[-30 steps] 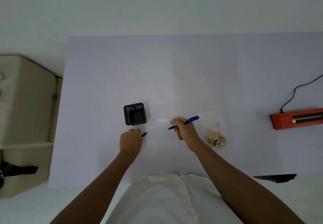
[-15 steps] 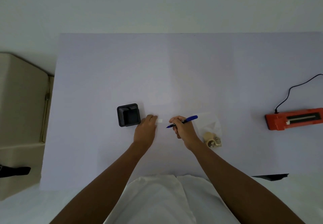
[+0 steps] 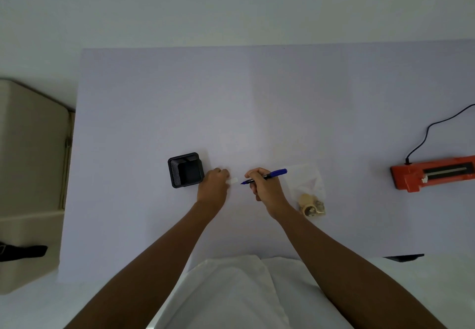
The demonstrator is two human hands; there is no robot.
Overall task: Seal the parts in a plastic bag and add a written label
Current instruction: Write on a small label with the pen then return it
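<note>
A small white label [image 3: 234,181] lies on the lavender table [image 3: 257,102]. My left hand [image 3: 214,187] rests on the table with its fingertips pressing the label's left end. My right hand [image 3: 267,188] grips a blue pen [image 3: 266,176], whose tip points left and sits just off the label's right end. The clear plastic bag [image 3: 307,183] lies to the right of my right hand, with the tan and metal parts [image 3: 311,206] bunched at its near end. The pen cap is out of sight.
A black pen holder [image 3: 185,170] stands just left of my left hand. An orange heat sealer [image 3: 434,174] with a black cable [image 3: 426,133] lies at the right edge. A beige unit [image 3: 30,174] sits beside the table on the left.
My left hand moved right from beside the holder onto the label's left end, and the blue cap it held is no longer visible. The pen tip came closer to the label.
</note>
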